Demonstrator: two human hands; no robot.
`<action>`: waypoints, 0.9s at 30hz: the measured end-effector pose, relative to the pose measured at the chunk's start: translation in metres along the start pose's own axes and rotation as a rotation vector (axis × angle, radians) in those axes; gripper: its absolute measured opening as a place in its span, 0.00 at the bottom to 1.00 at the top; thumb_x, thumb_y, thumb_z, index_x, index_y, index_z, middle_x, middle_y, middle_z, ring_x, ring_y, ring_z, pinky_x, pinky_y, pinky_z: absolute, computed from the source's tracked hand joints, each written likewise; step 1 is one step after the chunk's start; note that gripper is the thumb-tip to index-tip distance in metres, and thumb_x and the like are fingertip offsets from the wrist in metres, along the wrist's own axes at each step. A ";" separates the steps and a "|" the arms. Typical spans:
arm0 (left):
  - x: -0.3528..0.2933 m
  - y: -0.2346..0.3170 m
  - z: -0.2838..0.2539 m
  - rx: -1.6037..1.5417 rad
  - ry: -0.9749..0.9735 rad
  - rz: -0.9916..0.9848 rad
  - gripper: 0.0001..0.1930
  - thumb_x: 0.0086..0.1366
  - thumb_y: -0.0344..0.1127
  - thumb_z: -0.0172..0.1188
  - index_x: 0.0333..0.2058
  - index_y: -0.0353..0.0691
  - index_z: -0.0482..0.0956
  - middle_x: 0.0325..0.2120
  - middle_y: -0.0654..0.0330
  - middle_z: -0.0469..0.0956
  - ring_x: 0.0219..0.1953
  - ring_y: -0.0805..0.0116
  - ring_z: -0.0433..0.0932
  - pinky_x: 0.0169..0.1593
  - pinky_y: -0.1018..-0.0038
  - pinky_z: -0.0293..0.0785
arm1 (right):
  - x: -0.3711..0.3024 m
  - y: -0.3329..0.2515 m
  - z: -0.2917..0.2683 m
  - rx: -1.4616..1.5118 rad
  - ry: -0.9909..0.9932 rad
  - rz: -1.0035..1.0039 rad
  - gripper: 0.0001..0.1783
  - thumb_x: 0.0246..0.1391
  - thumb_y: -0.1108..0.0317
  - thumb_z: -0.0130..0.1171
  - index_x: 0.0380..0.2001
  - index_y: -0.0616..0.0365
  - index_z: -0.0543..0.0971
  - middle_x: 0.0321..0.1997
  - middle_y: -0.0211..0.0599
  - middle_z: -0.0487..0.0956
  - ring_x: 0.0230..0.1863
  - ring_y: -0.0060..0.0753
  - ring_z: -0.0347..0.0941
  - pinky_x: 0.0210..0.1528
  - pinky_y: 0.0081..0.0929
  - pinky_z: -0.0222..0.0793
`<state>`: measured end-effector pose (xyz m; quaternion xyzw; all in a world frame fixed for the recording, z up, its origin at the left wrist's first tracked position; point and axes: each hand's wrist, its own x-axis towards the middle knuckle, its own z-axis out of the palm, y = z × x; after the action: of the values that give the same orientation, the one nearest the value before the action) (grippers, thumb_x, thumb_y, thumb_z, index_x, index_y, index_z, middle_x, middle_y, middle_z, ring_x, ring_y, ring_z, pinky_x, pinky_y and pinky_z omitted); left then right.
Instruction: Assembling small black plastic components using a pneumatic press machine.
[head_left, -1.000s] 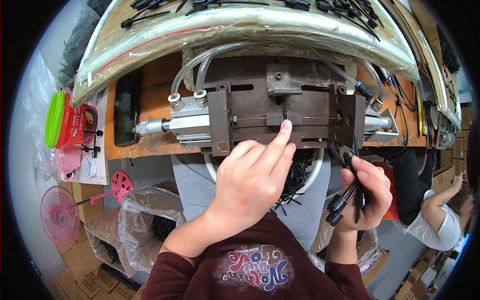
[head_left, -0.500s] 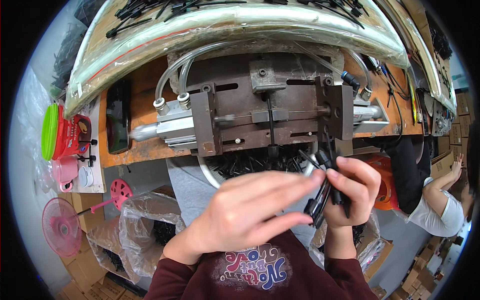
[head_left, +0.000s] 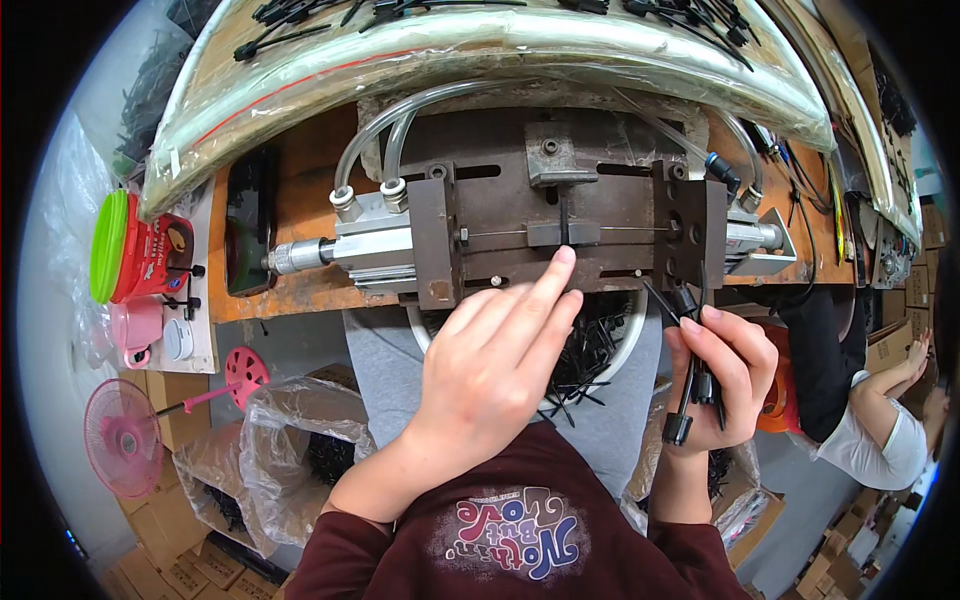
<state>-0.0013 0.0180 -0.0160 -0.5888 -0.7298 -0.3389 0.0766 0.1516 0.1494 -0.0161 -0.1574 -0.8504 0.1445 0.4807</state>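
Note:
A thin black plastic stem (head_left: pixel 564 215) lies across the small grey block (head_left: pixel 585 234) in the middle of the brown metal fixture (head_left: pixel 500 200). My left hand (head_left: pixel 485 350) reaches over the fixture's front edge with its fingers stretched out. Its index fingertip is at the near part of that stem, and the hand hides whatever lies beneath it. To the right, my right hand (head_left: pixel 735 375) is closed round several black plastic stems with knobbed ends (head_left: pixel 678 428), which stick out above and below the fingers.
Silver air cylinders (head_left: pixel 375 250) with clear hoses (head_left: pixel 375 130) flank the fixture. A white-rimmed basket (head_left: pixel 632 350) of black parts sits on my lap. Above is a plastic-wrapped shelf (head_left: pixel 500 50). Plastic-lined boxes (head_left: pixel 300 430), a pink fan (head_left: pixel 125 437) and another person (head_left: pixel 880 420) are around.
My left hand has moved from the bundle in my right hand to the stem in the fixture. The left cylinder's rod has drawn back from the block. The view has shifted slightly.

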 end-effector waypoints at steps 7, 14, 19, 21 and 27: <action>0.010 0.002 0.000 0.132 -0.042 0.000 0.14 0.51 0.30 0.70 0.39 0.38 0.84 0.50 0.58 0.81 0.20 0.73 0.74 0.26 0.79 0.69 | 0.001 -0.001 0.002 0.028 0.051 0.033 0.17 0.40 0.80 0.74 0.36 0.57 0.81 0.43 0.40 0.81 0.36 0.36 0.76 0.36 0.27 0.71; 0.009 0.003 -0.001 0.105 -0.047 -0.040 0.15 0.51 0.32 0.71 0.40 0.40 0.85 0.49 0.60 0.82 0.19 0.73 0.75 0.26 0.79 0.68 | -0.002 -0.002 -0.003 -0.019 0.024 -0.023 0.19 0.38 0.81 0.74 0.36 0.56 0.82 0.44 0.38 0.77 0.35 0.35 0.75 0.35 0.27 0.72; 0.010 0.010 -0.028 -0.371 -0.121 -0.091 0.20 0.48 0.34 0.74 0.43 0.42 0.84 0.43 0.59 0.84 0.26 0.75 0.82 0.28 0.80 0.70 | -0.007 -0.006 -0.002 -0.045 -0.056 -0.096 0.18 0.39 0.80 0.70 0.38 0.61 0.84 0.43 0.38 0.76 0.36 0.36 0.75 0.35 0.29 0.74; 0.004 0.014 -0.028 -0.512 -0.123 0.007 0.20 0.47 0.31 0.73 0.42 0.42 0.85 0.38 0.60 0.85 0.29 0.71 0.84 0.31 0.78 0.75 | -0.005 -0.011 0.003 0.003 -0.084 -0.137 0.16 0.40 0.80 0.69 0.38 0.67 0.84 0.43 0.40 0.76 0.34 0.36 0.75 0.33 0.29 0.75; 0.001 0.022 -0.033 -0.731 -0.109 -0.087 0.18 0.44 0.27 0.75 0.38 0.38 0.87 0.31 0.58 0.83 0.30 0.66 0.82 0.33 0.75 0.78 | -0.001 -0.019 0.009 -0.028 -0.106 -0.189 0.19 0.38 0.78 0.70 0.39 0.66 0.84 0.44 0.40 0.78 0.34 0.34 0.76 0.33 0.29 0.75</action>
<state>0.0095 0.0012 0.0184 -0.5627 -0.5881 -0.5483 -0.1921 0.1415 0.1306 -0.0138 -0.0753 -0.8878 0.0945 0.4441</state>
